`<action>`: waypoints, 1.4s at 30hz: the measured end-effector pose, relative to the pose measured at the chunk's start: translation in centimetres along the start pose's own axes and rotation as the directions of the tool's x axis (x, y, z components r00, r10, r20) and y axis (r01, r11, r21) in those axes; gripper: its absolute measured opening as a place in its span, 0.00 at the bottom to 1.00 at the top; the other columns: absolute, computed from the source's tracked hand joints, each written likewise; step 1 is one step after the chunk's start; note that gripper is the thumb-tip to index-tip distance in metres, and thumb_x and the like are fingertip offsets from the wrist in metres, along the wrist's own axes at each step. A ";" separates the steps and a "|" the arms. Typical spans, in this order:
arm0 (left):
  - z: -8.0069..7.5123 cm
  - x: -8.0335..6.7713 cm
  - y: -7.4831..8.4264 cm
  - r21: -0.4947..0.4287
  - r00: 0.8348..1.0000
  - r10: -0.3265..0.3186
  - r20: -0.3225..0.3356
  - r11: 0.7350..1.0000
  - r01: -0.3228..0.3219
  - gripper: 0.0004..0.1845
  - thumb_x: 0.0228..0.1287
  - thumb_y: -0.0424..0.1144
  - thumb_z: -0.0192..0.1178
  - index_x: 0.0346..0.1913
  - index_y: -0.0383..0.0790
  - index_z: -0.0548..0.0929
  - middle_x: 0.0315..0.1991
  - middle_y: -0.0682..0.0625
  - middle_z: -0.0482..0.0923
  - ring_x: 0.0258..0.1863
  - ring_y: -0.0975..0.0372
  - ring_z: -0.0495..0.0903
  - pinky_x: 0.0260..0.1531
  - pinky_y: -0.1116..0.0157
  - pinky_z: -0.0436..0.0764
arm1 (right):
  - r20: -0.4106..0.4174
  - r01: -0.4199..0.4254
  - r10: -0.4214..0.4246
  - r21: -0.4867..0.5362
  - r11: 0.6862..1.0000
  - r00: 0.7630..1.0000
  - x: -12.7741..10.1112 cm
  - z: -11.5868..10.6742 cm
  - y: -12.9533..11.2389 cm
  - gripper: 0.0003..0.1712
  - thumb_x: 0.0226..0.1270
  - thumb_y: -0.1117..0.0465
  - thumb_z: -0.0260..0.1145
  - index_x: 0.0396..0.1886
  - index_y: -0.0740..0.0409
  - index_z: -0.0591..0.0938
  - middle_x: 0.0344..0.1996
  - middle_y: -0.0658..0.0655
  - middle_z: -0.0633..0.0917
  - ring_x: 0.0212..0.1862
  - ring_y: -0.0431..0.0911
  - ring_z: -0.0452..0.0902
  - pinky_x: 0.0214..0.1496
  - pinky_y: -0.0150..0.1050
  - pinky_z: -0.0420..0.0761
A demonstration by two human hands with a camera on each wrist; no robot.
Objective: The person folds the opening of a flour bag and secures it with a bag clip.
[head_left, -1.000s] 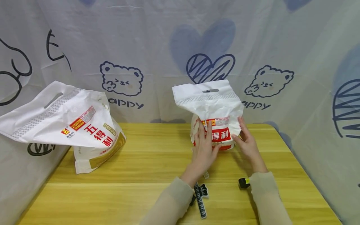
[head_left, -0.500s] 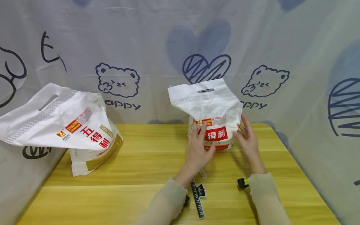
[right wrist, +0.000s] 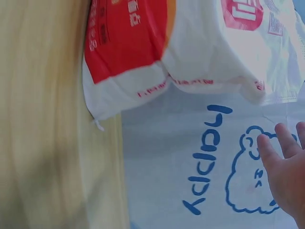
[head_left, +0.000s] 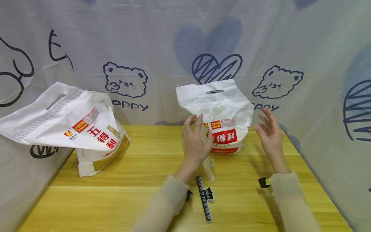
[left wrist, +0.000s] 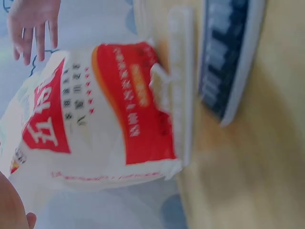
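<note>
A white flour bag with a red label stands upright at the back middle of the wooden table. My left hand is raised in front of the bag's left edge with fingers straight and loosely spread; I cannot tell whether it touches the bag. My right hand hovers open to the right of the bag, clear of it. The left wrist view shows the bag with a white clip lying at its foot. The right wrist view shows the bag's base and my right fingers against the curtain.
A second, larger bag leans at the table's left edge. A white clip and a black piano-key clip lie in front of the middle bag. A small black and yellow clip sits by my right sleeve. A printed curtain closes the back and sides.
Both hands have come off the front of the bag. The right hand moved up and right, away from it; the left hand rose to the bag's left edge, uncovering the white clip.
</note>
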State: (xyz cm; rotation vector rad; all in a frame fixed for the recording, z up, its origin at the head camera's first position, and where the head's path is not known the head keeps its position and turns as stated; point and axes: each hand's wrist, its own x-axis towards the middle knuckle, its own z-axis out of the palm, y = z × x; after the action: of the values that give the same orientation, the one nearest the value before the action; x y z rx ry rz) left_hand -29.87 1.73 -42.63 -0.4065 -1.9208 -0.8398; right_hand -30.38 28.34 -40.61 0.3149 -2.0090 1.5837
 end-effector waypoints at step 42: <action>2.1 15.0 0.2 0.240 0.763 0.152 0.629 0.895 -0.376 0.40 0.79 0.56 0.52 0.85 0.49 0.51 0.85 0.50 0.44 0.83 0.51 0.48 0.81 0.48 0.50 | 0.314 0.002 0.086 -0.269 0.963 0.945 5.4 0.4 0.2 0.40 0.80 0.53 0.62 0.84 0.51 0.56 0.72 0.68 0.72 0.67 0.65 0.74 0.65 0.62 0.78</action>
State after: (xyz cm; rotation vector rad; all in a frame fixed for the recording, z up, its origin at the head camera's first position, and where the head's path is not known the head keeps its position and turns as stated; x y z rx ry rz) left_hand -38.27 2.31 -30.03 -0.7742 -2.4579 -0.1486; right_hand -35.04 28.84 -37.82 0.4532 -2.4640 1.3285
